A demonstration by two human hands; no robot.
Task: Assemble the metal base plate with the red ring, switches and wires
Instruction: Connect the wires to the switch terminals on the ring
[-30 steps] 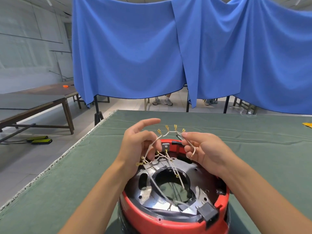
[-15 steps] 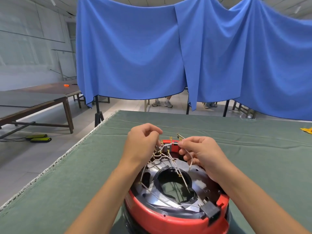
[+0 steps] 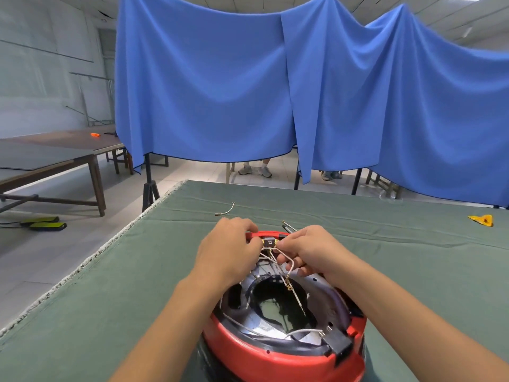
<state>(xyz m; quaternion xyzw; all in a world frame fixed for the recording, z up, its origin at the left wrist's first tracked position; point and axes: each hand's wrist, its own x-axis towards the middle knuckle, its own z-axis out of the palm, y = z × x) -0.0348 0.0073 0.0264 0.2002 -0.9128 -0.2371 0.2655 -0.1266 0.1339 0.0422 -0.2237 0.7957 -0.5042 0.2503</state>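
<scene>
Partly hidden switch (image 3: 269, 243), fingertips obscured by wires (image 3: 285, 267)

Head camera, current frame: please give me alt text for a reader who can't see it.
Two bare hands, left hand and right hand, pinch white wires at a small switch on the far rim of a red ring holding a metal base plate. It sits on a green cloth table; a loose wire lies beyond, blue curtains behind.

Left hand (image 3: 230, 250) and right hand (image 3: 311, 250) pinching wires (image 3: 286, 264) at far switch (image 3: 269, 243), red ring (image 3: 275, 357) on green table (image 3: 110, 299)
</scene>
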